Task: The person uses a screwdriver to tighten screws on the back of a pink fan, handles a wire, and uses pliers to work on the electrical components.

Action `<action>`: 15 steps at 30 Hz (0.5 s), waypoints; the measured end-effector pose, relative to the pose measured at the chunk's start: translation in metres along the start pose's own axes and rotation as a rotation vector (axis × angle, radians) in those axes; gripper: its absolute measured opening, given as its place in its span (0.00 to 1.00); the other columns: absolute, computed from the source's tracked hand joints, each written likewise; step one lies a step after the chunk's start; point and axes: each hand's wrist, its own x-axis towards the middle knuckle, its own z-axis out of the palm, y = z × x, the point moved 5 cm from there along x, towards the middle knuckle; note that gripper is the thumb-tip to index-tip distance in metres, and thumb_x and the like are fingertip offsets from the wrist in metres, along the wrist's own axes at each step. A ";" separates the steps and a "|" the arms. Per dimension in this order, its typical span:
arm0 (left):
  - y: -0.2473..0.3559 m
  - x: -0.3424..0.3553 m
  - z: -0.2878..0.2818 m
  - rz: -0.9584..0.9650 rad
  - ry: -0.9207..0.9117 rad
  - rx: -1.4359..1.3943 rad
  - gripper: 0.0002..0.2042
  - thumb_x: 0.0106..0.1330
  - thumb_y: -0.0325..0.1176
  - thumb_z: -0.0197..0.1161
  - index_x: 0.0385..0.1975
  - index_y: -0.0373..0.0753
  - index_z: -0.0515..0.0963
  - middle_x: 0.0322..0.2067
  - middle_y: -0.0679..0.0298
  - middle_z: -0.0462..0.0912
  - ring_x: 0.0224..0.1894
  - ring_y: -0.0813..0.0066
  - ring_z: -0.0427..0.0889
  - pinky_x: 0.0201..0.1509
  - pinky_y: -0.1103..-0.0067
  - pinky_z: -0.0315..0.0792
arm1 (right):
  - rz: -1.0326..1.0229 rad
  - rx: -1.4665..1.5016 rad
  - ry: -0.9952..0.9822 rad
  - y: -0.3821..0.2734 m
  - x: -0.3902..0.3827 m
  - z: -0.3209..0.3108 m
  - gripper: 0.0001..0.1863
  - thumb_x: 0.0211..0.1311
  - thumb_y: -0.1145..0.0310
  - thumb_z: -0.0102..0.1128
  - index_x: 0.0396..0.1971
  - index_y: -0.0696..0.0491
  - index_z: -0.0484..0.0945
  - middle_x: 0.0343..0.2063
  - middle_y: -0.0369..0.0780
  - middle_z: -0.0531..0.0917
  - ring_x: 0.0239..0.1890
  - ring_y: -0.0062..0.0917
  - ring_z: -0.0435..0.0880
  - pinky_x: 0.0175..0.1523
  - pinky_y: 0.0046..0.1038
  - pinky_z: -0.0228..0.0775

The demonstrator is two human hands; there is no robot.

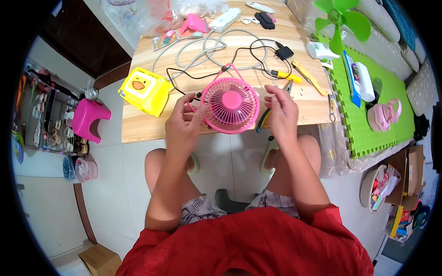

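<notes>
A small pink desk fan (231,108) with a round wire cage and a solid pink hub stands at the front edge of the wooden table. At its left rim, my left hand (183,123) has its fingers and thumb closed on the pink frame. My right hand (283,112) is held just right of the fan, not touching it, with its fingers bent and apart and nothing in them. Partly hidden behind that hand are pliers (263,120) with dark, yellow-edged handles. A black cable (202,75) runs behind the fan to a black adapter (284,52).
A yellow wipes pack (146,91) lies left on the table (156,128). Further right are a yellow-handled screwdriver (286,76), a yellow utility knife (309,78) and small screws (301,92). Grey cord (221,40) loops behind. Green fan blades (337,18) stand over a green mat (363,133).
</notes>
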 end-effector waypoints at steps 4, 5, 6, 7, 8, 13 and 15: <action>0.003 -0.005 0.011 -0.052 -0.126 0.098 0.25 0.62 0.31 0.63 0.58 0.34 0.63 0.42 0.57 0.77 0.38 0.75 0.80 0.40 0.80 0.78 | 0.169 -0.100 -0.124 0.004 0.000 0.011 0.15 0.60 0.68 0.58 0.43 0.63 0.78 0.37 0.47 0.80 0.34 0.28 0.82 0.41 0.27 0.73; 0.001 -0.005 0.014 -0.030 -0.168 -0.056 0.27 0.61 0.29 0.64 0.59 0.33 0.61 0.44 0.55 0.77 0.40 0.74 0.80 0.43 0.80 0.77 | 0.170 -0.091 -0.122 0.003 -0.001 0.014 0.15 0.60 0.68 0.58 0.43 0.63 0.78 0.37 0.47 0.80 0.34 0.28 0.82 0.41 0.27 0.73; -0.001 -0.005 0.018 -0.008 -0.211 -0.211 0.29 0.60 0.28 0.65 0.60 0.33 0.59 0.47 0.53 0.77 0.43 0.73 0.80 0.45 0.79 0.77 | 0.186 -0.054 -0.150 0.003 -0.001 0.017 0.19 0.55 0.64 0.63 0.43 0.62 0.78 0.37 0.48 0.79 0.35 0.29 0.82 0.41 0.27 0.73; -0.003 -0.006 0.019 -0.006 -0.211 -0.204 0.29 0.60 0.28 0.65 0.60 0.33 0.59 0.47 0.53 0.77 0.43 0.73 0.80 0.45 0.79 0.77 | 0.201 -0.019 -0.177 0.003 -0.001 0.020 0.24 0.51 0.61 0.68 0.44 0.62 0.78 0.37 0.48 0.79 0.35 0.29 0.82 0.41 0.27 0.73; -0.004 -0.006 0.020 0.003 -0.220 -0.283 0.30 0.59 0.27 0.65 0.60 0.33 0.58 0.48 0.52 0.76 0.44 0.72 0.80 0.47 0.79 0.76 | 0.174 0.000 -0.151 0.005 -0.001 0.022 0.28 0.44 0.60 0.72 0.45 0.61 0.78 0.37 0.48 0.79 0.36 0.30 0.82 0.42 0.27 0.73; -0.013 -0.007 0.022 0.042 -0.198 -0.422 0.30 0.58 0.25 0.65 0.60 0.32 0.58 0.48 0.51 0.77 0.47 0.69 0.79 0.48 0.77 0.77 | 0.112 0.023 -0.131 -0.001 -0.002 0.024 0.29 0.41 0.64 0.73 0.46 0.61 0.77 0.37 0.47 0.79 0.37 0.31 0.82 0.44 0.28 0.74; -0.012 -0.007 0.019 0.064 -0.166 -0.252 0.31 0.59 0.26 0.65 0.61 0.34 0.57 0.43 0.53 0.80 0.43 0.71 0.81 0.45 0.80 0.77 | 0.128 0.048 -0.127 0.002 -0.001 0.025 0.29 0.40 0.66 0.73 0.46 0.61 0.77 0.37 0.46 0.79 0.37 0.31 0.82 0.44 0.28 0.74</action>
